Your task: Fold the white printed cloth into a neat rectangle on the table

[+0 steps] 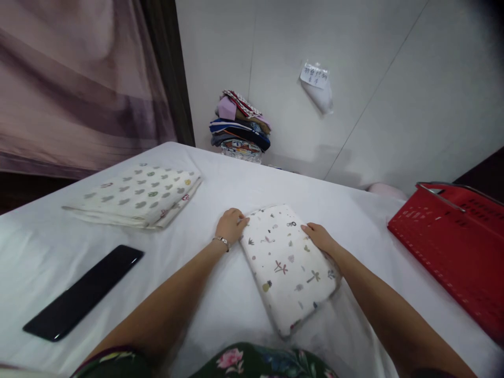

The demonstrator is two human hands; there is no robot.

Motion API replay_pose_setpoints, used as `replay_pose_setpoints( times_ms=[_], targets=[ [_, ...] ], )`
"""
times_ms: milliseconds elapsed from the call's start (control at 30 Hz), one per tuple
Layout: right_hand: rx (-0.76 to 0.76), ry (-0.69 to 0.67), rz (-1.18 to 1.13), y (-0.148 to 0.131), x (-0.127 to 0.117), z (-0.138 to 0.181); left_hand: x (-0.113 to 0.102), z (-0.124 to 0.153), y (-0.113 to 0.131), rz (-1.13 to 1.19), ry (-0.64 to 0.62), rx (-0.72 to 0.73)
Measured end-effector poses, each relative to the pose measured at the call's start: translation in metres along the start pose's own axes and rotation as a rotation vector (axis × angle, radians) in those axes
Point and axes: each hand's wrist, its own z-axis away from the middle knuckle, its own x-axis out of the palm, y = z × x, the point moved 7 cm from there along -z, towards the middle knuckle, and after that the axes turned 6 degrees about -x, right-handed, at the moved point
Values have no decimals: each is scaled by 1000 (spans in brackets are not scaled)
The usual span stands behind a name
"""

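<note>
In front of me on the bed lies a white cloth (289,262) folded into a thick rectangle, printed with small palm trees, a flamingo and a pineapple. My left hand (232,224), with a bracelet at the wrist, grips its far left corner, thumb on top. On the right edge, my right hand (322,240) holds the cloth, also with the thumb on the upper face. The other fingers of the right hand are mostly hidden at the side of the cloth.
Another folded cloth (145,191) with grey prints lies at far left, and a black flat slab (84,291) at near left. A red basket (452,241) stands on the right. Stacked clothes (240,126) rise beyond the white-sheeted surface (236,184), near the wall (354,52).
</note>
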Motion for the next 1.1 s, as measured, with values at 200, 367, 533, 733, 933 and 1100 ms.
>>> replay_pose_setpoints(
  times_ms=[200,367,533,733,933,1100],
  targets=[
    [32,-1,211,-1,-6,0,0,-1,0,105,13,1],
    [-228,141,289,-51,-15,-20,4,-4,-7,157,-53,-138],
    [-506,119,268,-112,9,-48,2,-3,-13,164,-111,-184],
    [-494,44,399,-129,29,-71,3,0,-18,338,-94,-148],
    [-476,99,384,-131,26,-74,4,0,-18,359,-36,-197],
    [-417,121,324,-127,28,-75,4,3,-18,289,-50,-281]
  ],
)
